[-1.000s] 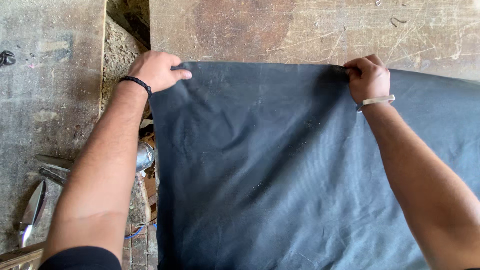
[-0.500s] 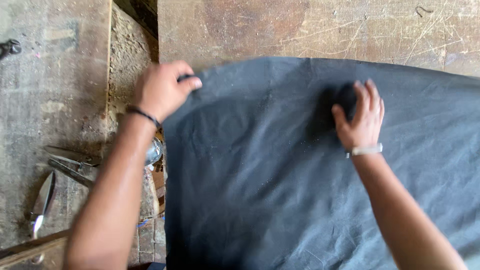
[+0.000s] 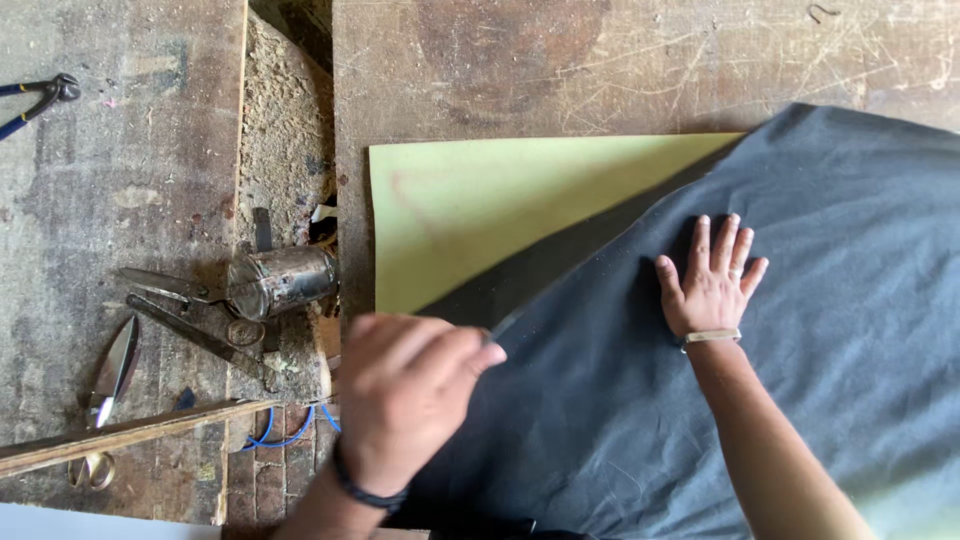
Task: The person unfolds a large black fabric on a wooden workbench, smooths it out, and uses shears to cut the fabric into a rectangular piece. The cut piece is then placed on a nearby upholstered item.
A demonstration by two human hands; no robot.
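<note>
Seen from above, a person works at a worn, scratched wooden workbench [image 3: 560, 70]. A large sheet of dark grey fabric [image 3: 820, 380] covers the right and lower part of the bench. The left hand [image 3: 405, 395], wearing a black band at the wrist, pinches the fabric's near-left edge between thumb and fingers and lifts it up and back, baring a pale yellow-green flat sheet [image 3: 480, 210] that lies on the bench underneath. The right hand [image 3: 712, 285], with a light bracelet at the wrist, lies flat on the fabric with its fingers spread, pressing it down. To the left, across a gap in the bench filled with sawdust, a dented metal can [image 3: 280, 280] lies on its side. Beside it are dark metal shears [image 3: 190, 310], and a narrow wooden strip [image 3: 130, 435] lies nearer the person. Blue-handled pliers [image 3: 40, 100] rest at the far left.
</note>
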